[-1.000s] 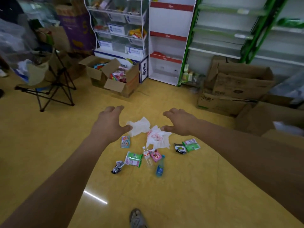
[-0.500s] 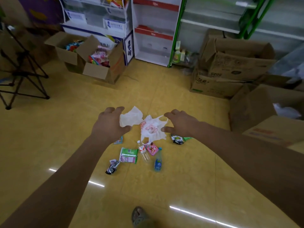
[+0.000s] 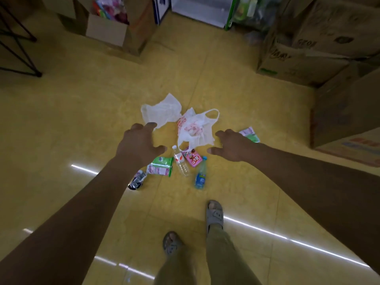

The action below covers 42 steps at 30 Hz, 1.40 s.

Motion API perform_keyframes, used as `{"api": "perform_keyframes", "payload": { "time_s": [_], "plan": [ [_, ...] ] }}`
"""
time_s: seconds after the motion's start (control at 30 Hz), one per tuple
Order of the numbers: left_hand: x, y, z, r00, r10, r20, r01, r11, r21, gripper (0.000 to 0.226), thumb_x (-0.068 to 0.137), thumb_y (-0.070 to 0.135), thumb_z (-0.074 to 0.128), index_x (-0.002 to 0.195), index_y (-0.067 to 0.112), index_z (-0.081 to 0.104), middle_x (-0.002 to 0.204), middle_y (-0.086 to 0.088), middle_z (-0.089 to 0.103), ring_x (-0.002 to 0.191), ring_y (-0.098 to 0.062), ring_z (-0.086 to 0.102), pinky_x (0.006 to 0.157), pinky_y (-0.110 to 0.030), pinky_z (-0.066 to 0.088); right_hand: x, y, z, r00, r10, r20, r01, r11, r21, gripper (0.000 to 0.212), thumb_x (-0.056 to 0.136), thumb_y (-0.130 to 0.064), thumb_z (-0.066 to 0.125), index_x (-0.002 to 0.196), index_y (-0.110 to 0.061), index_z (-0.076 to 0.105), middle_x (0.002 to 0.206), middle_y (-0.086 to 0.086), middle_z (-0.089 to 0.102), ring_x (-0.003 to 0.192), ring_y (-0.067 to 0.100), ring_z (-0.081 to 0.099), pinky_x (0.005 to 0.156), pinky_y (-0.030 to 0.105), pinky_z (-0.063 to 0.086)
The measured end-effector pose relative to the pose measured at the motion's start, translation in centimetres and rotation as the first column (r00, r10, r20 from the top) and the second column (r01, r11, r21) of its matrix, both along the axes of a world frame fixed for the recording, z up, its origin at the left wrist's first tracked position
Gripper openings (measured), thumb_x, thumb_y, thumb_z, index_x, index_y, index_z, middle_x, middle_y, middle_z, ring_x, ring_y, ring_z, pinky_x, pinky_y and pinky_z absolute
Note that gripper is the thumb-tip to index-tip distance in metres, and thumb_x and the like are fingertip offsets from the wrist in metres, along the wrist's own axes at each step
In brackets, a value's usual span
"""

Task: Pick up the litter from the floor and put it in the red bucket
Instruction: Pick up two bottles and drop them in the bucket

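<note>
Litter lies in a small heap on the yellow floor: a white plastic bag [image 3: 161, 112], a white bag with red print [image 3: 195, 128], a clear bottle [image 3: 181, 161], a blue-labelled bottle [image 3: 201, 175], a pink packet [image 3: 192, 158], a green-and-white packet [image 3: 160, 166], a dark crumpled wrapper [image 3: 136, 179] and a green wrapper [image 3: 249, 134]. My left hand [image 3: 139, 144] hovers over the heap's left side with fingers spread, holding nothing. My right hand [image 3: 231, 146] hovers over the right side, fingers loosely spread, empty. No red bucket is in view.
Cardboard boxes [image 3: 308, 48] are stacked at the right and far right. An open box of goods [image 3: 109, 27] stands at the upper left beside a display rack's base [image 3: 197, 9]. Black chair legs [image 3: 18, 50] are at far left. My sandalled feet [image 3: 213, 212] stand just behind the litter.
The view has tilted down and moved closer to the litter. Both arms have come lower over the heap, and my feet are now in view.
</note>
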<state>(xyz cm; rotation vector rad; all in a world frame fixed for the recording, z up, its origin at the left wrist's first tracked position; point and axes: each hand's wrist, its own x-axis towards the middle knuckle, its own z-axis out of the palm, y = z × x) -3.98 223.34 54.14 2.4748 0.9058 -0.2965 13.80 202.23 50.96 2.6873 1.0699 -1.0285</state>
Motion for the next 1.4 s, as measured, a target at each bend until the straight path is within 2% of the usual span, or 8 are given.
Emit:
{"api": "perform_keyframes", "payload": {
  "time_s": [0.2, 0.4, 0.5, 0.77, 0.97, 1.17, 1.27, 1.4],
  "plan": [
    [4.1, -2.2, -13.1, 0.999, 0.045, 0.02, -0.043, 0.994, -0.104, 0.073, 0.075, 0.042, 0.077, 0.141, 0.027, 0.049, 0.13, -0.016, 0.053, 0.125, -0.029, 0.049, 0.104, -0.037, 0.041, 3.1, -0.4, -13.9, 0.997, 0.015, -0.073, -0.019, 0.998, -0.062, 0.079, 0.089, -0.065, 0.05, 0.141, -0.008, 0.036, 0.137, 0.02, 0.046, 0.124, 0.035, 0.049, 0.098, 0.044, 0.044],
    [6.6, -2.6, -26.5, 0.992, 0.108, -0.061, -0.114, 0.987, -0.111, 0.072, 0.076, 0.044, 0.076, 0.14, 0.032, 0.046, 0.131, -0.016, 0.049, 0.119, -0.037, 0.052, 0.101, -0.041, 0.044, 4.9, -0.1, -26.7, 0.991, 0.086, -0.105, -0.094, 0.993, -0.077, 0.073, 0.089, -0.062, 0.051, 0.136, -0.009, 0.038, 0.126, 0.019, 0.049, 0.113, 0.037, 0.054, 0.09, 0.043, 0.047],
    [7.2, -2.4, -32.3, 0.991, 0.099, -0.091, -0.108, 0.989, -0.096, 0.073, 0.075, 0.045, 0.075, 0.141, 0.031, 0.046, 0.123, -0.016, 0.053, 0.116, -0.036, 0.053, 0.1, -0.039, 0.043, 5.5, 0.3, -32.0, 0.989, 0.08, -0.125, -0.09, 0.993, -0.077, 0.074, 0.09, -0.059, 0.053, 0.141, -0.009, 0.035, 0.131, 0.02, 0.047, 0.116, 0.038, 0.053, 0.092, 0.042, 0.044],
    [8.4, -3.6, -45.6, 0.986, 0.074, -0.148, -0.093, 0.988, -0.127, 0.073, 0.073, 0.047, 0.076, 0.139, 0.031, 0.046, 0.125, -0.016, 0.05, 0.117, -0.037, 0.052, 0.099, -0.045, 0.046, 6.0, 1.0, -43.3, 0.986, 0.036, -0.163, -0.051, 0.995, -0.088, 0.077, 0.089, -0.062, 0.052, 0.142, -0.009, 0.034, 0.133, 0.019, 0.047, 0.117, 0.036, 0.053, 0.09, 0.041, 0.043],
    [8.2, -5.5, -54.1, 0.982, 0.028, -0.185, -0.05, 0.992, -0.116, 0.077, 0.073, 0.047, 0.075, 0.142, 0.033, 0.042, 0.136, -0.018, 0.041, 0.122, -0.039, 0.047, 0.102, -0.047, 0.044, 4.3, 0.9, -50.3, 0.975, -0.068, -0.21, 0.055, 0.996, -0.063, 0.079, 0.09, -0.056, 0.055, 0.147, -0.01, 0.024, 0.139, 0.022, 0.039, 0.122, 0.036, 0.05, 0.093, 0.038, 0.042],
    [6.9, -6.5, -61.1, 0.98, 0.081, -0.184, -0.101, 0.989, -0.105, 0.077, 0.073, 0.045, 0.078, 0.139, 0.045, 0.039, 0.157, -0.019, 0.01, 0.13, -0.047, 0.04, 0.105, -0.051, 0.041, 1.5, 0.6, -56.9, 0.944, -0.229, -0.236, 0.212, 0.973, -0.096, 0.091, 0.091, -0.052, 0.056, 0.153, -0.01, 0.004, 0.141, 0.027, 0.029, 0.115, 0.041, 0.053, 0.093, 0.04, 0.046],
    [6.7, -6.9, -63.5, 0.992, 0.108, -0.068, -0.119, 0.977, -0.175, 0.079, 0.072, 0.04, 0.079, 0.14, 0.044, 0.04, 0.156, -0.02, 0.01, 0.132, -0.043, 0.04, 0.104, -0.044, 0.042, 0.5, 0.6, -59.2, 0.922, -0.291, -0.254, 0.279, 0.957, -0.084, 0.098, 0.092, -0.048, 0.056, 0.153, -0.009, -0.011, 0.137, 0.031, 0.032, 0.12, 0.041, 0.048, 0.099, 0.043, 0.046],
    [6.9, -7.3, -65.3, 0.986, 0.148, 0.079, -0.13, 0.972, -0.193, 0.079, 0.064, 0.037, 0.082, 0.134, 0.045, 0.048, 0.151, -0.014, 0.02, 0.129, -0.033, 0.043, 0.101, -0.034, 0.042, -0.3, 1.2, -61.6, 0.845, -0.472, -0.253, 0.484, 0.875, -0.016, 0.107, 0.081, -0.039, 0.073, 0.152, -0.026, -0.006, 0.135, 0.02, 0.023, 0.104, 0.04, 0.057, 0.09, 0.048, 0.053]
  ]
}}
